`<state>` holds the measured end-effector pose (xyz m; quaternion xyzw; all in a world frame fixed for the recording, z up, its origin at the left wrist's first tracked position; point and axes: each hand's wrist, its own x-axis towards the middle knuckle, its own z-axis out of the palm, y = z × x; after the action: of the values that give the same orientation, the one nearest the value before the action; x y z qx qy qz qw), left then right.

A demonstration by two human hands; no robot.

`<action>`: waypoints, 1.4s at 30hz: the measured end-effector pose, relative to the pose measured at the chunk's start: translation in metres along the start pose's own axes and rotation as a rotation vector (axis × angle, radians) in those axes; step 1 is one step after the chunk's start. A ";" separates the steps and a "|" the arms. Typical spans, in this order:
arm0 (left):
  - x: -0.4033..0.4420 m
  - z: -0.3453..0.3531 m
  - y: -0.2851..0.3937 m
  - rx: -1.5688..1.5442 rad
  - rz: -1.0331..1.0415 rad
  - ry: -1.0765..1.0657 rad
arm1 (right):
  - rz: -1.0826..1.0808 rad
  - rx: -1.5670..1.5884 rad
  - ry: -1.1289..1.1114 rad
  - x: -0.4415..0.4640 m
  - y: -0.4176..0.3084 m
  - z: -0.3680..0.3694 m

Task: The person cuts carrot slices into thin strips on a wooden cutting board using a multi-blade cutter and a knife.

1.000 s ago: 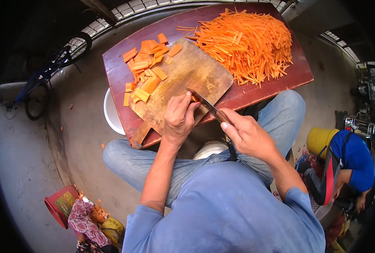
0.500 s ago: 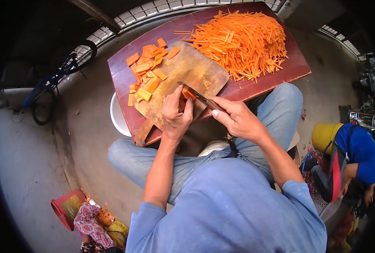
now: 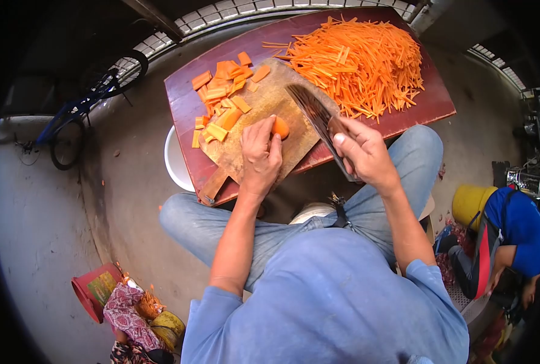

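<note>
Head view: the left hand's (image 3: pixel 261 155) fingers are bunched narrow, with thumb and fingertips against a short, rounded orange carrot piece (image 3: pixel 281 127); they appear to hold it on the worn, light-brown wooden cutting board (image 3: pixel 291 100), near its middle. To the right, the right hand (image 3: pixel 367 155) has its fingers wrapped around a dark, broad metal knife with a brown handle (image 3: pixel 311 108). Half a second ago that blade lay right by the left fingertips; now it has swung right and stands well apart from the carrot piece, leaving the piece in plain sight. I judge this a break between cuts, with the left fingers free to settle their hold.

Flat, pale-edged orange carrot slabs (image 3: pixel 217 131) lie loosely heaped over the board's left side and onto the dark-red wooden tabletop (image 3: pixel 185 97). Far right on that tabletop rises a large mound of thin orange carrot strips (image 3: pixel 355 67), unchanged. Beyond the tabletop's left edge shows a round white container (image 3: pixel 176 161), and well to the right a person in blue (image 3: pixel 521 221) bends beside a yellow bucket (image 3: pixel 471 205)
</note>
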<state>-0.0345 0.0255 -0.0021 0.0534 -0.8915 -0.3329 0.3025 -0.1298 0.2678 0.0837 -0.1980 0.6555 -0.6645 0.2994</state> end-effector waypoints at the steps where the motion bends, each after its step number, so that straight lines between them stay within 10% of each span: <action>1: -0.001 0.002 0.000 -0.025 -0.040 0.000 | 0.020 -0.103 -0.005 -0.002 0.005 -0.001; 42: 0.000 -0.008 0.003 0.187 0.159 -0.189 | -0.117 -0.583 -0.099 -0.008 0.011 0.040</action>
<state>-0.0292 0.0231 0.0046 -0.0210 -0.9446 -0.2270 0.2362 -0.0957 0.2435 0.0766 -0.3450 0.7907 -0.4541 0.2226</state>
